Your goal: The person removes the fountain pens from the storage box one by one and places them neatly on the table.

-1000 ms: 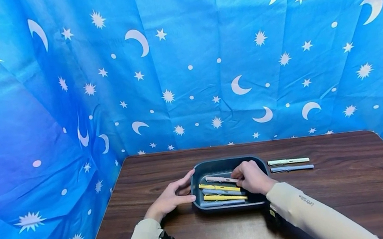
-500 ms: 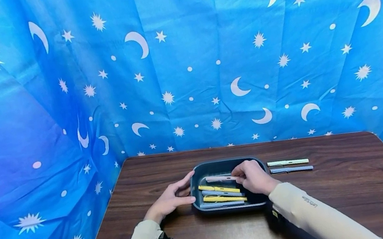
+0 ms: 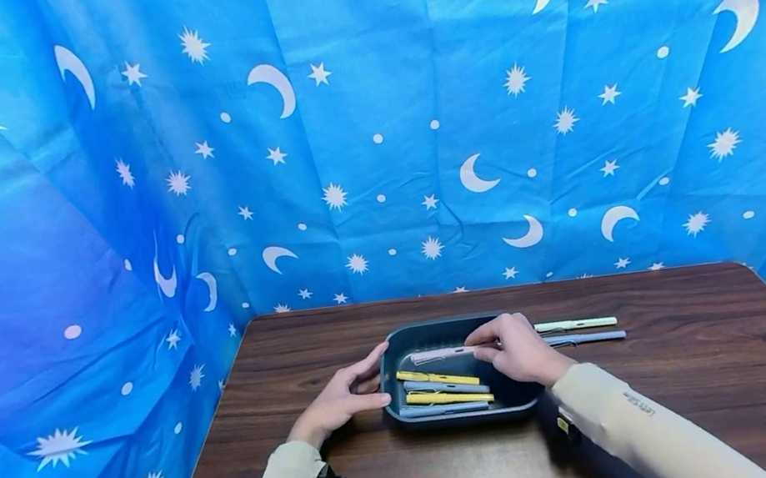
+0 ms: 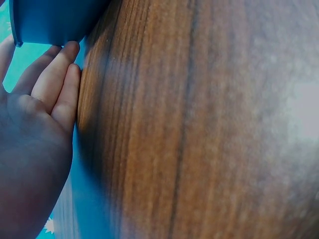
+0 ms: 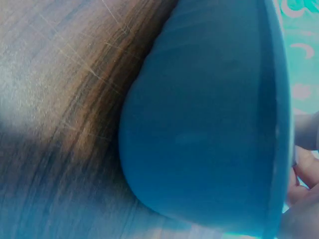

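In the head view a dark basin-like tray (image 3: 459,421) holds several capped pens. My right hand (image 3: 519,350) reaches in over its right side, thumb and index finger pinching the right end of a pale pink pen (image 3: 440,354). Nearer the front lie a yellow pen (image 3: 438,377), a grey-blue pen (image 3: 442,387), another yellow pen (image 3: 449,397) and another grey-blue one (image 3: 444,409), roughly parallel. My left hand (image 3: 337,399) rests against the tray's left side, fingers extended; the left wrist view shows fingertips at its outer wall (image 4: 60,22). The tray wall hides most of my right hand in the right wrist view.
A pale green pen (image 3: 576,324) and a grey-blue pen (image 3: 585,338) lie on the brown wooden table (image 3: 714,353), right of the tray. A blue curtain (image 3: 361,107) with moons and stars hangs behind the table and at both sides.
The pale pink pen has turned from slanted to nearly level in the head view. My right hand has shifted slightly right, while the left hand and tray stay put.
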Tool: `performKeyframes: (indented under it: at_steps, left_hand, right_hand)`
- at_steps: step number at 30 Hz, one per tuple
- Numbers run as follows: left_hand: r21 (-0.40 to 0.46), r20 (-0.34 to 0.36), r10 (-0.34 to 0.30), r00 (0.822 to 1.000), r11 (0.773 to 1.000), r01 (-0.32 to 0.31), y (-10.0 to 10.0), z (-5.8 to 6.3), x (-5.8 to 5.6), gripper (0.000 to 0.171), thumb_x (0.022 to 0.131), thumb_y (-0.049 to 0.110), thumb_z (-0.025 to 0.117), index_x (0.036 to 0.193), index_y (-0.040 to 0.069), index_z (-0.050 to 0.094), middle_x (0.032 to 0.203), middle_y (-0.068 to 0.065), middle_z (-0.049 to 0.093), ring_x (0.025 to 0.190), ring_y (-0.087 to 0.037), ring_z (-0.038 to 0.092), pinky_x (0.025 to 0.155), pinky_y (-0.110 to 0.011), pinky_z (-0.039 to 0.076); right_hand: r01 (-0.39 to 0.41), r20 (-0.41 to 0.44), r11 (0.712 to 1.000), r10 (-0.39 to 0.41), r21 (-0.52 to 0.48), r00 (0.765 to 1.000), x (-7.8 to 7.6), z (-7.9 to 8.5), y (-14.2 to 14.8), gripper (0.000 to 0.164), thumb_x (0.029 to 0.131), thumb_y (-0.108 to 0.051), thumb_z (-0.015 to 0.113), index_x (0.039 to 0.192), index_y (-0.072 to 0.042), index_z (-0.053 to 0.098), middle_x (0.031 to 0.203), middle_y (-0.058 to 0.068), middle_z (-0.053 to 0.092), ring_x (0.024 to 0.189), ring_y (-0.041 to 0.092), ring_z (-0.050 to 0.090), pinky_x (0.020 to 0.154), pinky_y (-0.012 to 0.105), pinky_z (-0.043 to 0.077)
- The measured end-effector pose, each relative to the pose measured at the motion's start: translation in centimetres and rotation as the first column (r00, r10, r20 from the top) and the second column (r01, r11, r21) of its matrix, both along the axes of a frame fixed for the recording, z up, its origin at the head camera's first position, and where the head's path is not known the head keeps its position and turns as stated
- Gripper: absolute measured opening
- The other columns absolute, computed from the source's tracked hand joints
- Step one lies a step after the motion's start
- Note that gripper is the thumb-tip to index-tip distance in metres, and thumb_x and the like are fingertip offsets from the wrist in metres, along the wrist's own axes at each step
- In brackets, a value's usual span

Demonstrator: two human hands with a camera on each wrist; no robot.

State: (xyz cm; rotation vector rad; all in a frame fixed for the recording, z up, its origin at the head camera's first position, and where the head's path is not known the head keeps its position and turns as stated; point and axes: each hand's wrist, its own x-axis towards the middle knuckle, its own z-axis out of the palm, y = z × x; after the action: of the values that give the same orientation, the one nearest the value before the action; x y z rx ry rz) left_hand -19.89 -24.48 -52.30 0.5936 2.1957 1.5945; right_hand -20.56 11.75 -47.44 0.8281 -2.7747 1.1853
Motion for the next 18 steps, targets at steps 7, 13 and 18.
performKeyframes:
  at_steps: [7,13,18]
  left_hand:
    - [-0.010,0.014,0.011,1.000,1.000,-0.010,0.0,-0.2,-0.2,0.079,0.101,0.017,0.072,0.167,0.033,0.031,0.172,0.005,0.029,0.156,-0.029,0.034,0.126,-0.053,0.030]
    - [0.000,0.006,0.012,1.000,1.000,-0.012,0.0,0.0,-0.2,0.079,0.100,0.018,0.073,0.166,0.033,0.032,0.172,0.007,0.029,0.155,-0.029,0.035,0.125,-0.052,0.031]
    - [-0.006,0.012,0.011,1.000,1.000,-0.011,0.1,0.1,0.0,0.079,0.100,0.019,0.073,0.167,0.031,0.031,0.173,0.005,0.028,0.155,-0.031,0.035,0.125,-0.053,0.030]
  right_hand:
    - [0.003,0.014,0.998,-0.002,-0.070,1.000,0.4,0.6,0.9,0.018,0.098,-0.006,0.073,0.114,-0.007,0.082,0.110,0.002,0.079,0.090,0.014,0.068,0.069,0.029,0.051]
    - [0.036,0.046,0.993,-0.031,-0.115,0.998,0.9,1.0,1.5,0.016,0.098,-0.009,0.074,0.112,-0.009,0.083,0.111,0.003,0.079,0.089,0.015,0.066,0.065,0.028,0.048]
    - [0.073,0.083,0.987,-0.061,-0.143,0.995,1.2,0.9,2.2,0.017,0.098,-0.012,0.076,0.114,-0.009,0.082,0.111,0.004,0.080,0.090,0.016,0.068,0.064,0.027,0.051]
